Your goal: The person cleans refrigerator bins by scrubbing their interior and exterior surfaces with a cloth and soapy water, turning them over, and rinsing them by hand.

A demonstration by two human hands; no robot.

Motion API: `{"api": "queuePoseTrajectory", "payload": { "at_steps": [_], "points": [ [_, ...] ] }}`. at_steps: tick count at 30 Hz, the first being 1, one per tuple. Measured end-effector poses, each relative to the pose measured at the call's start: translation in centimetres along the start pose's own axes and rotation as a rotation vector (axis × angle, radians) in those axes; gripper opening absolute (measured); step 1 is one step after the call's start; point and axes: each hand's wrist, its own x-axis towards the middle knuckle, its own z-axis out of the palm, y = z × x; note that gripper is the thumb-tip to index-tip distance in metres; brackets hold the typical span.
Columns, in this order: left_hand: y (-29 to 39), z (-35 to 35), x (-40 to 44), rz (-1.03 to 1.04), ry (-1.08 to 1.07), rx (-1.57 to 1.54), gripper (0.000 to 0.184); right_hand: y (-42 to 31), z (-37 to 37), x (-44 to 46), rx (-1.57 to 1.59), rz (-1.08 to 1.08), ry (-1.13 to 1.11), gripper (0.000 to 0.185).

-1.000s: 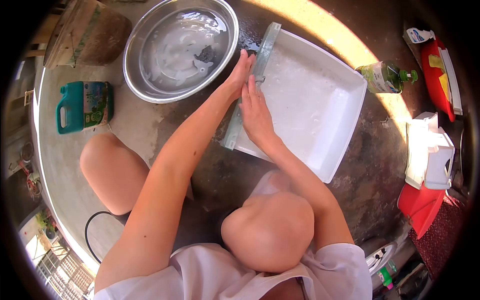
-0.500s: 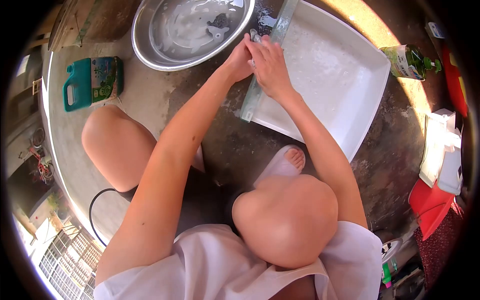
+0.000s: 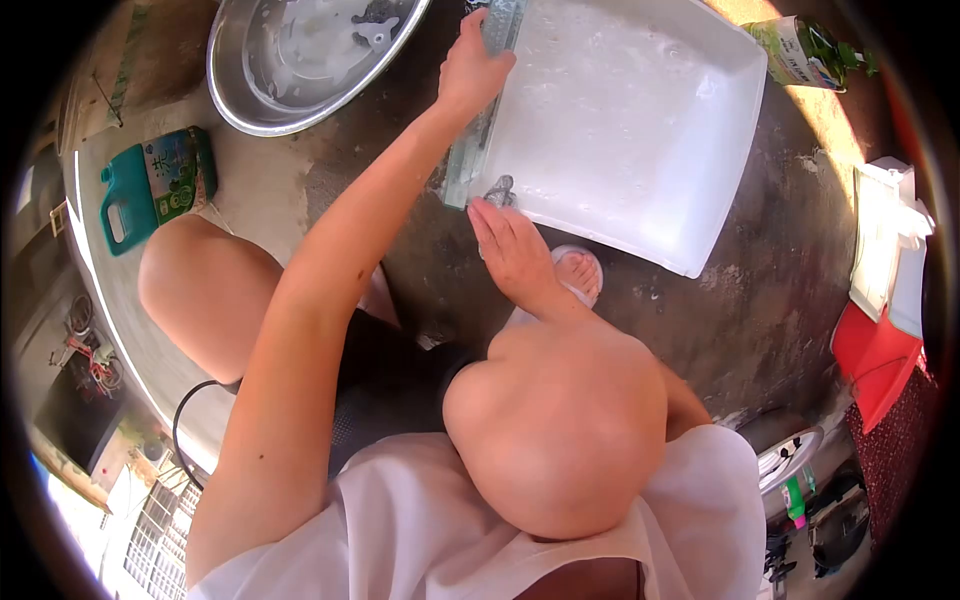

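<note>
A white plastic tray-like drawer [image 3: 610, 120] lies on the floor, with a clear greenish panel [image 3: 466, 165] along its left side. My left hand [image 3: 472, 70] grips the panel's far part, its thumb on the top edge and its fingers on the outer side. Near the panel's close end is my right hand [image 3: 518, 255], its fingers held together and bent over a shiny grey wad [image 3: 501, 188] at the drawer's corner. The wad looks like a scourer, though the fingers hide part of it.
A metal basin [image 3: 290, 125] with cloudy water stands at the far left. A teal jug [image 3: 160, 185] is on the left. At the right are a green pump bottle [image 3: 800, 55], white plastic parts [image 3: 885, 245] and a red object [image 3: 875, 355]. The floor is wet.
My hands were together at the panel's far part. My right hand has come towards me along the panel with the grey wad, while my left hand stays far. The view has shifted.
</note>
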Motion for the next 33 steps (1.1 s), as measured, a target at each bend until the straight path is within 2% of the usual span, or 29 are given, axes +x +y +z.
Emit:
{"api": "queuePoseTrajectory", "payload": {
  "at_steps": [1,2,5,8,10,12,14,15,17,21,22,25,27,29,30,31,32,33],
  "points": [
    [-0.1,0.0,0.0,-0.002,0.002,-0.011,0.065,-0.6,0.5,1.1,-0.100,0.002,0.009,0.048],
    [0.3,0.0,0.2,-0.029,-0.009,-0.032,0.066,-0.2,1.5,2.2,-0.232,0.101,0.020,0.049],
    [1.5,-0.7,0.1,-0.113,-0.030,-0.064,0.066,0.7,1.3,1.7,-0.290,0.029,-0.013,0.047],
    [1.2,-1.0,0.1,-0.075,-0.041,-0.045,0.069,4.3,-2.0,-2.2,-0.364,0.031,-0.048,0.048],
    [1.6,-1.3,0.2,-0.067,-0.069,-0.056,0.070,6.6,-6.2,-5.5,-0.257,0.137,-0.144,0.049],
    [0.5,-1.1,0.4,-0.006,-0.049,-0.034,0.072,9.7,-9.9,-9.5,-0.448,0.137,-0.255,0.051],
    [1.8,-1.7,-0.2,-0.064,-0.081,-0.044,0.069,11.0,-13.6,-11.0,-0.517,0.137,-0.387,0.051],
    [2.4,-1.8,-0.2,-0.089,-0.098,-0.050,0.068,11.8,-14.8,-11.0,-0.473,0.096,-0.444,0.050],
    [-1.8,-0.9,1.0,0.005,-0.144,-0.017,0.069,13.7,-17.0,-11.4,-0.391,0.023,-0.553,0.048],
    [-0.6,-0.8,0.5,0.052,-0.094,0.003,0.071,18.9,-20.2,-10.5,-0.249,-0.167,-0.685,0.032],
    [-0.9,-0.7,0.7,0.052,-0.103,-0.029,0.072,20.0,-20.3,-9.3,-0.257,-0.183,-0.658,0.027],
    [-0.9,-0.9,0.8,0.038,-0.132,-0.063,0.073,26.3,-20.9,-3.9,-0.340,-0.155,-0.489,0.031],
    [-0.7,-0.9,0.9,0.046,-0.141,-0.054,0.073,30.9,-21.7,1.0,-0.554,-0.108,-0.403,0.029],
    [-1.3,-0.8,1.1,0.069,-0.123,-0.031,0.072,36.2,-21.8,5.6,-0.831,-0.174,-0.256,0.033],
    [-0.9,-0.9,0.9,0.045,-0.143,-0.053,0.071,37.9,-21.5,8.1,-0.784,-0.123,-0.309,0.032],
    [-1.0,-0.7,0.9,0.068,-0.116,-0.042,0.070,37.1,-20.3,10.1,-0.810,-0.192,-0.224,0.026],
    [-0.4,-0.8,0.8,0.027,-0.119,-0.035,0.070,35.2,-18.1,12.4,-0.832,-0.256,-0.140,0.034],
    [0.4,-1.0,0.4,-0.018,-0.118,-0.027,0.069,33.0,-15.7,13.7,-0.705,-0.316,-0.028,0.034]
  ]
}}
